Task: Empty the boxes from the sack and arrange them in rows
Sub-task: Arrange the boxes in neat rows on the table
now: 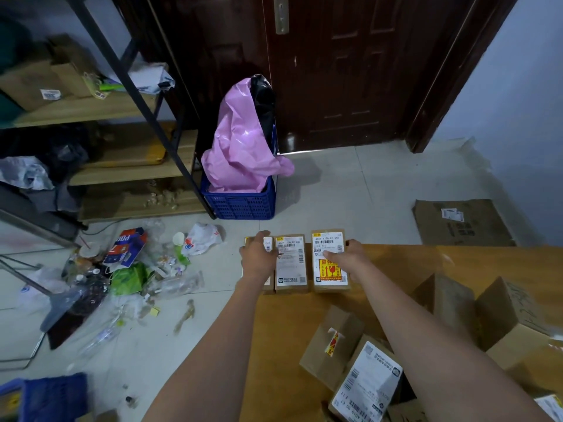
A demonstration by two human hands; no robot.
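On the wooden table's (396,263) far left corner, left hand (258,256) lies flat on the leftmost of 3 labelled boxes (290,263); right hand (350,256) grips the rightmost box (329,263).

The left hand (258,258) covers most of the leftmost box (267,244) in the row, so only a strip of its label shows. The right hand (350,254) hides the right edge of the box with the orange sticker (329,263). Label print on all three row boxes is too small to read. At the bottom edge a labelled box (367,388) is cut off, as are the open carton (524,339) at the right edge and both forearms. The shelf (91,111) at left is blurred
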